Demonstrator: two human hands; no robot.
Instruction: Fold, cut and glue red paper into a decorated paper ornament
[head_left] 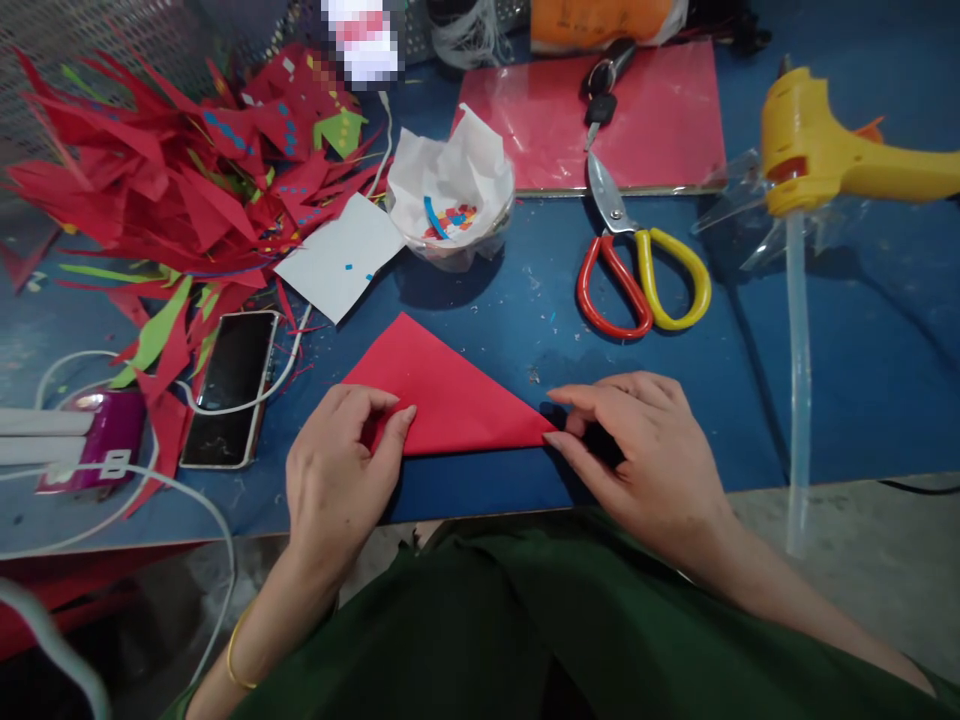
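Red paper triangle (450, 400): lies on the blue table (862, 400), beside the middle of the front edge, with its long side nearly parallel to that edge and 1 corner toward the back edge.
Left hand (337, 470): curls over the left end, thumb and forefinger close together on the paper; cannot tell whether pinching or only pressing.
Right hand (645, 450): reaches the narrow right tip, thumb against it, forefinger slightly apart; cannot tell whether closed on it.
Paper feel: probably very light, thin, fairly crisp; likely to slide easily and to keep any stray crease.
Paper hold: best taken at the 2 ends of the long side, with flat fingertips and little force, especially at the narrow tip.
White card (341, 258): lies behind the triangle, toward the left, with 2 blue bits on top.
Paper-lined bowl (491, 150): stands farther back, with small coloured pieces (457, 218) inside.
Scissors (616, 215): lie right of the bowl, handles toward the front edge, blades toward the back.
Phone (231, 390): rests left of the left hand, near the front edge, under a white cable (247, 408).
Paper scraps (165, 190): heap over the back left.
Wrapped red sheets (667, 120): lie toward the back edge, under keys (600, 108).
Yellow glue gun (799, 140): sits far right, with a clear stick (799, 350) extending past the front edge in view.
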